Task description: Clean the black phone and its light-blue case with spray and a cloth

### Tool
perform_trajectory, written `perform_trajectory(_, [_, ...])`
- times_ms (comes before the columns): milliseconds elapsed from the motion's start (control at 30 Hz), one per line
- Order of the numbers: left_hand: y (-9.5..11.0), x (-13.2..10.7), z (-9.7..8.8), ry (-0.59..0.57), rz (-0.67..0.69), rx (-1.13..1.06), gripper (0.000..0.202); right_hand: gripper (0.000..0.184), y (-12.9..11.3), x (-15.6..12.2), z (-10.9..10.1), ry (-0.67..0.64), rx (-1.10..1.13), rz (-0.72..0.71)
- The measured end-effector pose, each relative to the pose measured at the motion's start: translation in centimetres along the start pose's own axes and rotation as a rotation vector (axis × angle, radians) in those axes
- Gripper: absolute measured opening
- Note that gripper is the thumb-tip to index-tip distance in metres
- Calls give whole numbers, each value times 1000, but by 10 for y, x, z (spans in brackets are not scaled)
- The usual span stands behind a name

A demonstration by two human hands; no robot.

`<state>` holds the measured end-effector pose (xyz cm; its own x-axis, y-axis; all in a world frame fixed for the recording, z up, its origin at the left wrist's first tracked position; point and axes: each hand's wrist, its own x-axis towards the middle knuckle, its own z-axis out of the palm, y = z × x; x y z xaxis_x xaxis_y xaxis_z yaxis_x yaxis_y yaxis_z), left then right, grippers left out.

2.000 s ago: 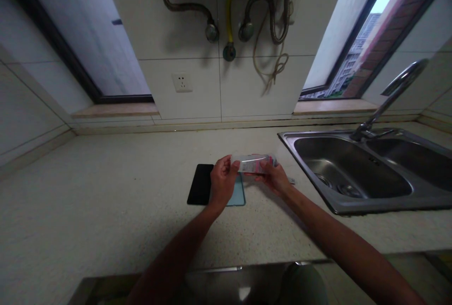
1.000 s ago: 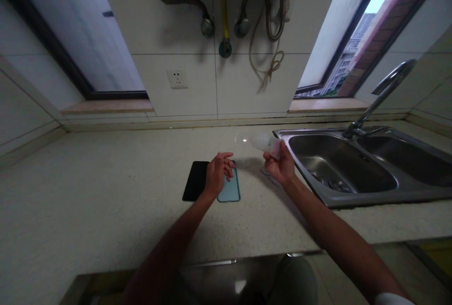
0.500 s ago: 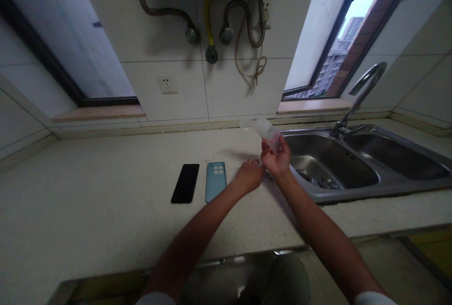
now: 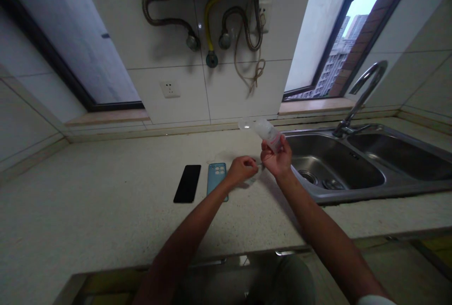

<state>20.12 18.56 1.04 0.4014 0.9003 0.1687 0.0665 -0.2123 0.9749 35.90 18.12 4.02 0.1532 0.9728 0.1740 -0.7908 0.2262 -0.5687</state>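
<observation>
My right hand (image 4: pixel 277 158) is closed around a translucent white plastic piece with pink print (image 4: pixel 267 132), which looks like a small bottle or pouch. This piece tilts up to the left, with a clear rounded part at its far end. My left hand (image 4: pixel 243 168) is just left of it, fingertips pinched together above the counter. Something thin and see-through shows by those fingertips, too faint to name. Left of that hand lies a light blue phone case (image 4: pixel 216 179) with camera cutouts, its lower part partly behind my forearm. A black phone (image 4: pixel 187 183) lies flat beside the case.
A double-bowl steel sink (image 4: pixel 319 196) with a curved faucet (image 4: pixel 367 84) is on the right. The pale countertop (image 4: pixel 106 201) runs along a tiled wall with a socket (image 4: pixel 170 89) and pipes (image 4: pixel 210 22). An open window (image 4: pixel 314 51) stands behind the sink.
My left hand has moved left and slightly up, away from my right hand, and its forearm now overlaps the phone case. My right hand stays nearly in place. The view has shifted slightly.
</observation>
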Motion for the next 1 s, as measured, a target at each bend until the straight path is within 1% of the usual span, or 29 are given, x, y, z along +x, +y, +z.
perform_trajectory(67, [6,-1,-11,40,-195,-199,9,16,0,0,0,19,-44,-8])
perform_trajectory(100, [10,-2,-16,43,-283,-330,9,15,0,0,0,34,-66,-6])
perform_trajectory(167, [16,-6,-27,-13,-480,-617,3,14,1,0,0,66,-85,6])
perform_trajectory(200, [19,-9,-31,-67,-577,-750,9,14,1,0,0,76,-80,8])
perform_trajectory(233, [21,-12,-35,-83,-598,-787,16,14,2,0,0,80,-73,7])
perform_trajectory(300, [23,-19,-41,-53,-590,-886,25,14,3,1,0,73,-65,-8])
perform_trajectory(367, [21,-24,-46,21,-567,-947,23,17,4,2,-1,66,-75,-17])
perform_trajectory(467, [11,-27,-51,100,-557,-961,20,23,6,3,-1,74,-99,10])
perform_trajectory(600, [-3,-27,-60,142,-564,-967,23,33,7,2,2,70,-132,25])
perform_trajectory(700, [-10,-25,-65,186,-558,-986,22,36,7,-2,9,57,-148,-29])
perform_trajectory(767, [-12,-25,-65,228,-535,-1020,22,34,8,-5,14,51,-184,-109])
perform_trajectory(867, [-11,-26,-64,236,-514,-1086,23,34,11,-12,19,62,-346,-270])
perform_trajectory(967, [-10,-28,-62,191,-530,-1110,27,38,17,-24,20,71,-664,-374])
perform_trajectory(1000, [-10,-28,-62,192,-532,-1108,27,37,19,-28,20,34,-792,-375])
